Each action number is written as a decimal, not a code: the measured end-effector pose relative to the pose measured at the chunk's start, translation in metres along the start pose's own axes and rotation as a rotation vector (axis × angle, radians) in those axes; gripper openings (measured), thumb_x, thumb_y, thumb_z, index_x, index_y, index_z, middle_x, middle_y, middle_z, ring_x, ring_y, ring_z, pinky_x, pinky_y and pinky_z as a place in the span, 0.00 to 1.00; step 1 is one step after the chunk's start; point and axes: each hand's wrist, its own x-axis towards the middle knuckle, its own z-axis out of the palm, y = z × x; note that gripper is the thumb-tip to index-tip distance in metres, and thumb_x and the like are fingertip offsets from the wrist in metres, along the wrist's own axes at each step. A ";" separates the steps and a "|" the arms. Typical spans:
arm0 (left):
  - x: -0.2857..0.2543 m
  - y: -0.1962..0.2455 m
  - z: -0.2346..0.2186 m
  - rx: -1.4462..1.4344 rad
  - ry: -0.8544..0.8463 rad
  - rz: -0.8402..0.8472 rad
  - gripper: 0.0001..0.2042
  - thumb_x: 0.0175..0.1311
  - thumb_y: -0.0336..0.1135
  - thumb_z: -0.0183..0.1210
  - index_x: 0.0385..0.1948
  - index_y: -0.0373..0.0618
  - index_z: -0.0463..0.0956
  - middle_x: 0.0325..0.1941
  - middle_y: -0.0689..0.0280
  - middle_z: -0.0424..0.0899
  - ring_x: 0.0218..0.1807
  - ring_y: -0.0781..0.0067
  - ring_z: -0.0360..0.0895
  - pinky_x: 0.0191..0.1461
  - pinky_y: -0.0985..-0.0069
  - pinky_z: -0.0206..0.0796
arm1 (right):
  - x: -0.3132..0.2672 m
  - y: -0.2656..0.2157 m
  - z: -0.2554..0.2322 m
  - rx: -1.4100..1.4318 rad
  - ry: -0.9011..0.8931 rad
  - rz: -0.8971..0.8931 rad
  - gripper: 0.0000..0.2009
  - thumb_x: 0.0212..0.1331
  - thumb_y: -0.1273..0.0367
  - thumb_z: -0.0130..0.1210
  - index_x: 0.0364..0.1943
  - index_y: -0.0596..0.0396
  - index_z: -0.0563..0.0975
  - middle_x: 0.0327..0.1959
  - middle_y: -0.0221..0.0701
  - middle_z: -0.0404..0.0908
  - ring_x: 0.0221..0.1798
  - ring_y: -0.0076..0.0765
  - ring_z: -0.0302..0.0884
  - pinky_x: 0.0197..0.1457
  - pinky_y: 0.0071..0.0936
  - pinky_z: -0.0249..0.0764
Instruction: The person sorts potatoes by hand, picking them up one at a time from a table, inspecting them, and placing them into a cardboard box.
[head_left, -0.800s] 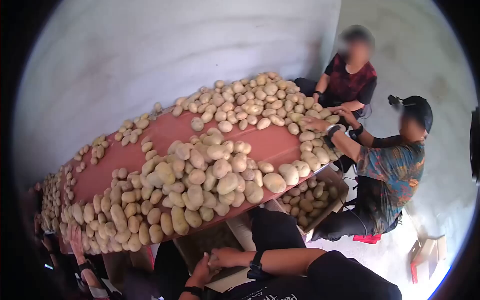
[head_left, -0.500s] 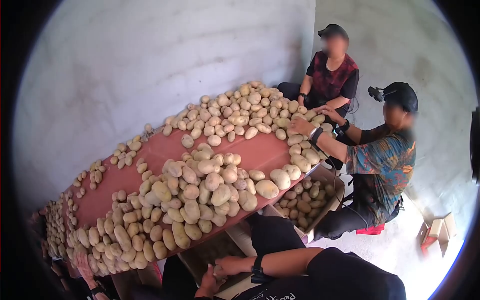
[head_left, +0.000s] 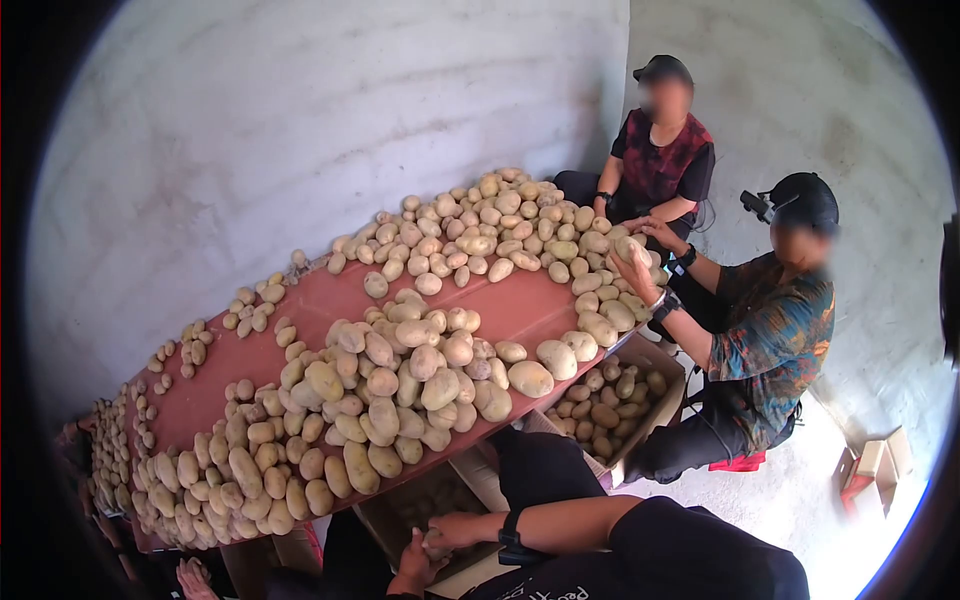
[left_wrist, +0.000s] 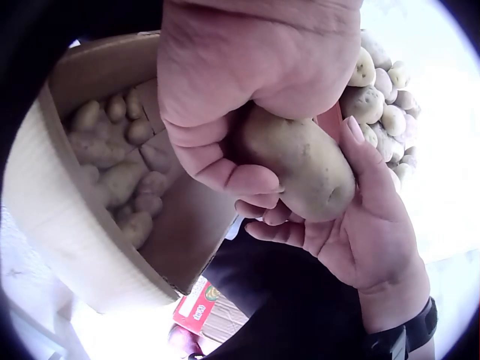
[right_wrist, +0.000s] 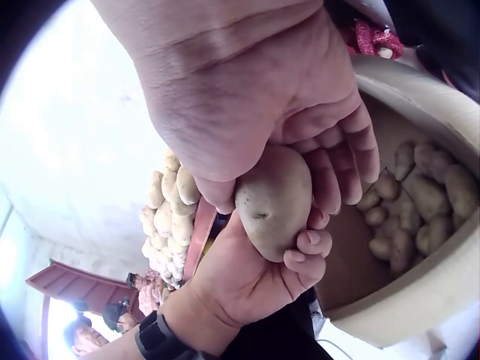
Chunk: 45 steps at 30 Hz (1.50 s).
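Low in the head view, my two hands meet around one potato (left_wrist: pixel 300 161) in front of my lap, above a cardboard box. My left hand (left_wrist: pixel 255 67) grips it from above in the left wrist view, fingers curled round one end. My right hand (left_wrist: pixel 367 232) holds the other end, its thumb along the side and its fingers underneath. In the right wrist view the potato's pale, smooth end, with a small dark eye, shows between both hands. My fingers and palms hide the rest of it. Just beyond my hands, a large heap of potatoes (head_left: pixel 385 370) covers the table's near side.
The open cardboard box (left_wrist: pixel 97 247) below my hands has potatoes at its bottom. Another box of potatoes (head_left: pixel 610 405) stands to the right, under the edge of the red table (head_left: pixel 500 310). Two seated people (head_left: pixel 775 320) work at the right end; another person's hand (head_left: pixel 195 578) is at lower left.
The head view has shifted, then steadied. My hands stay together and turn slightly around the potato. The person in the patterned shirt has raised a potato; the hand at left has drawn back from the heap.
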 end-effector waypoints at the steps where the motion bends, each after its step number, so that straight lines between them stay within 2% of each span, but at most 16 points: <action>1: -0.002 0.000 0.001 0.001 0.008 0.001 0.32 0.69 0.66 0.35 0.58 0.49 0.68 0.51 0.61 0.79 0.48 0.62 0.77 0.48 0.65 0.69 | -0.002 -0.002 0.000 0.014 -0.002 -0.001 0.35 0.59 0.41 0.48 0.48 0.66 0.71 0.40 0.52 0.80 0.44 0.56 0.79 0.47 0.42 0.72; 5: -0.002 -0.005 -0.002 -0.013 0.010 -0.002 0.32 0.69 0.66 0.35 0.59 0.49 0.68 0.52 0.61 0.79 0.49 0.61 0.77 0.48 0.64 0.69 | 0.002 0.004 0.007 0.028 -0.026 0.003 0.34 0.59 0.43 0.49 0.54 0.61 0.70 0.42 0.52 0.80 0.46 0.57 0.79 0.49 0.43 0.72; 9: -0.014 0.005 0.010 -0.074 0.014 0.006 0.32 0.69 0.65 0.35 0.58 0.48 0.68 0.51 0.61 0.79 0.49 0.62 0.78 0.47 0.63 0.70 | 0.001 0.006 0.008 0.033 0.059 -0.032 0.32 0.58 0.43 0.51 0.47 0.62 0.73 0.39 0.50 0.81 0.43 0.55 0.80 0.46 0.43 0.73; 12: -0.017 0.009 0.006 0.046 -0.027 0.022 0.32 0.70 0.65 0.35 0.57 0.46 0.69 0.50 0.61 0.79 0.48 0.61 0.78 0.48 0.61 0.71 | 0.005 0.018 0.017 0.028 0.058 -0.009 0.32 0.57 0.43 0.53 0.47 0.61 0.73 0.38 0.47 0.82 0.42 0.54 0.80 0.45 0.42 0.74; 14: -0.045 0.025 0.036 0.313 0.054 0.155 0.32 0.70 0.64 0.34 0.56 0.45 0.70 0.48 0.61 0.80 0.46 0.62 0.79 0.47 0.62 0.71 | 0.010 0.015 0.016 0.041 0.019 -0.016 0.32 0.56 0.43 0.53 0.46 0.61 0.74 0.37 0.46 0.82 0.41 0.54 0.81 0.44 0.42 0.74; 15: -0.050 0.024 0.034 0.315 0.084 0.149 0.32 0.70 0.64 0.34 0.55 0.45 0.70 0.48 0.61 0.80 0.46 0.62 0.79 0.46 0.63 0.71 | -0.003 -0.006 0.001 0.064 -0.016 0.031 0.31 0.56 0.43 0.53 0.46 0.61 0.74 0.35 0.46 0.83 0.40 0.53 0.81 0.43 0.42 0.75; 16: -0.055 0.025 0.032 0.316 0.114 0.143 0.32 0.70 0.64 0.34 0.55 0.45 0.71 0.47 0.61 0.80 0.45 0.62 0.79 0.46 0.63 0.71 | 0.001 -0.005 0.007 0.038 -0.044 -0.001 0.31 0.57 0.43 0.51 0.48 0.61 0.73 0.37 0.48 0.82 0.41 0.54 0.81 0.44 0.43 0.74; 18: -0.029 0.012 0.018 0.050 0.108 0.007 0.31 0.71 0.64 0.34 0.54 0.45 0.71 0.46 0.60 0.81 0.44 0.62 0.79 0.44 0.65 0.71 | 0.000 0.002 0.008 0.009 -0.035 -0.015 0.31 0.58 0.43 0.50 0.48 0.61 0.73 0.38 0.49 0.82 0.41 0.54 0.81 0.44 0.42 0.74; 20: -0.025 0.014 0.017 0.095 0.096 -0.008 0.31 0.71 0.63 0.34 0.54 0.45 0.71 0.45 0.60 0.81 0.43 0.62 0.79 0.43 0.66 0.70 | 0.005 0.007 0.015 0.002 0.006 -0.014 0.31 0.58 0.43 0.52 0.46 0.62 0.74 0.37 0.47 0.82 0.40 0.52 0.81 0.44 0.41 0.74; 23: -0.011 0.003 0.001 0.097 0.045 -0.004 0.31 0.71 0.64 0.34 0.54 0.45 0.71 0.44 0.59 0.81 0.41 0.62 0.79 0.43 0.67 0.70 | 0.002 0.004 0.009 0.013 -0.055 0.003 0.32 0.60 0.42 0.47 0.51 0.60 0.72 0.36 0.48 0.82 0.39 0.53 0.81 0.44 0.42 0.73; 27: 0.001 -0.010 -0.011 0.094 0.026 0.000 0.31 0.70 0.64 0.34 0.55 0.47 0.71 0.45 0.60 0.81 0.42 0.62 0.78 0.44 0.65 0.70 | 0.000 0.002 0.007 0.028 -0.097 0.012 0.32 0.60 0.42 0.47 0.49 0.60 0.72 0.37 0.48 0.81 0.39 0.52 0.80 0.44 0.41 0.73; 30: -0.005 -0.010 -0.008 0.103 0.038 0.002 0.30 0.70 0.64 0.34 0.55 0.47 0.70 0.47 0.60 0.80 0.44 0.61 0.78 0.46 0.64 0.70 | 0.003 0.006 0.011 0.043 -0.105 0.005 0.32 0.57 0.43 0.52 0.45 0.63 0.73 0.37 0.46 0.82 0.40 0.49 0.81 0.43 0.39 0.74; 34: -0.004 -0.010 -0.008 0.143 0.102 -0.008 0.30 0.70 0.64 0.34 0.55 0.48 0.70 0.49 0.61 0.80 0.46 0.61 0.78 0.47 0.63 0.71 | 0.000 0.005 0.006 0.074 -0.146 -0.061 0.33 0.53 0.43 0.55 0.46 0.62 0.73 0.38 0.45 0.81 0.41 0.48 0.81 0.44 0.38 0.74; 39: 0.012 -0.019 -0.028 0.037 -0.047 -0.025 0.29 0.71 0.63 0.33 0.54 0.50 0.70 0.45 0.63 0.80 0.41 0.63 0.77 0.42 0.67 0.70 | -0.004 -0.005 0.000 0.060 -0.131 -0.069 0.32 0.50 0.45 0.59 0.47 0.61 0.72 0.40 0.44 0.81 0.43 0.49 0.80 0.45 0.37 0.73; 43: 0.013 -0.014 -0.033 -0.096 -0.158 -0.120 0.27 0.72 0.62 0.34 0.51 0.51 0.72 0.39 0.65 0.81 0.36 0.65 0.77 0.35 0.72 0.67 | -0.011 -0.014 -0.006 0.032 -0.073 -0.103 0.27 0.53 0.52 0.60 0.50 0.56 0.70 0.34 0.41 0.82 0.33 0.43 0.81 0.38 0.35 0.75; 45: 0.005 0.001 -0.016 0.016 -0.089 -0.051 0.26 0.72 0.60 0.35 0.49 0.51 0.73 0.38 0.66 0.81 0.35 0.67 0.77 0.33 0.74 0.67 | -0.005 -0.005 -0.001 0.014 -0.076 -0.109 0.27 0.52 0.54 0.61 0.51 0.57 0.69 0.33 0.41 0.82 0.32 0.43 0.81 0.37 0.34 0.75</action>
